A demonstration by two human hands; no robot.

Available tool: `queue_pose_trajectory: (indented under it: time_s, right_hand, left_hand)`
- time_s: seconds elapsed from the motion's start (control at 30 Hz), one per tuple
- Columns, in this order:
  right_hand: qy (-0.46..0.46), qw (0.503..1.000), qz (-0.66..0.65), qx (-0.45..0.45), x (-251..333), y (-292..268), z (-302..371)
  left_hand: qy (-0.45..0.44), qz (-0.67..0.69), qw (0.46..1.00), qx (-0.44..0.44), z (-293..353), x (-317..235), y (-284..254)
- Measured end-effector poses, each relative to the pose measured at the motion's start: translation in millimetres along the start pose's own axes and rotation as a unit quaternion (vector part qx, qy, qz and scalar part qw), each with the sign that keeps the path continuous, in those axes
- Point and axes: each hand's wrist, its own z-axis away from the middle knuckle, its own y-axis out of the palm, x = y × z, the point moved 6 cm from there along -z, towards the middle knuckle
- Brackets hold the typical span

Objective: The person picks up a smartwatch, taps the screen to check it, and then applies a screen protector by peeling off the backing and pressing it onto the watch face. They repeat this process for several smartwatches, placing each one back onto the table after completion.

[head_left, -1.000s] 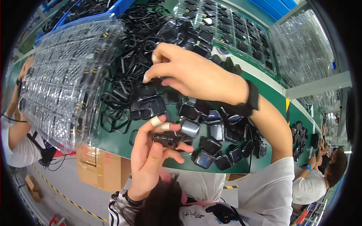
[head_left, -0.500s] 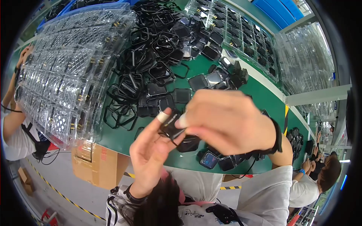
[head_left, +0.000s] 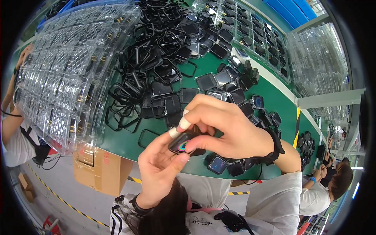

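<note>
A small dark smartwatch body point(head_left: 181, 145) with a coloured ring pattern on its face is pinched between my two hands above the near edge of the green table point(head_left: 239, 113). My left hand point(head_left: 161, 159) supports it from the left, thumb below and forefinger along its upper edge. From the right, my right hand point(head_left: 229, 127) presses its thumb on the face, its fingers curled over the top. White finger covers show on both hands. My fingers hide part of the watch. Just left of it lies a thin black square frame point(head_left: 149, 138).
Black frames point(head_left: 168, 43) and dark watch bodies point(head_left: 206, 82) lie heaped beyond my hands. Clear plastic trays point(head_left: 58, 82) stack at left, and a filled tray point(head_left: 258, 37) lies at far right. A lit watch point(head_left: 217, 165) rests near the table edge. Other people sit on both sides.
My right hand has come down and slowed from a blur, its thumb now on the watch. The watch has turned, showing its coloured face. The thin frame at left is less covered by my left hand.
</note>
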Motion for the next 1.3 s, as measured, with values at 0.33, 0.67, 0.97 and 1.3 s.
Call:
queue_pose_trajectory:
  time_s: [0.33, 0.67, 0.97, 1.3]
  right_hand:
    - [0.018, 0.998, -0.019, -0.052, 1.7, 3.9, -6.4]
    - [0.064, 0.998, -0.008, -0.023, -2.4, 9.5, -11.4]
    - [0.146, 0.982, -0.11, -0.046, -14.6, 15.2, -8.1]
    - [0.024, 0.955, 0.293, -0.038, -15.6, -17.4, -32.3]
  left_hand:
    - [0.053, -0.009, 0.998, -0.02, 2.1, -8.3, -7.1]
    - [0.081, -0.046, 0.996, 0.009, 2.9, -11.8, -8.1]
    - [0.038, 0.0, 0.999, -0.011, 0.4, -4.6, -4.5]
    - [0.183, 0.015, 0.981, -0.068, -8.3, -12.7, -29.0]
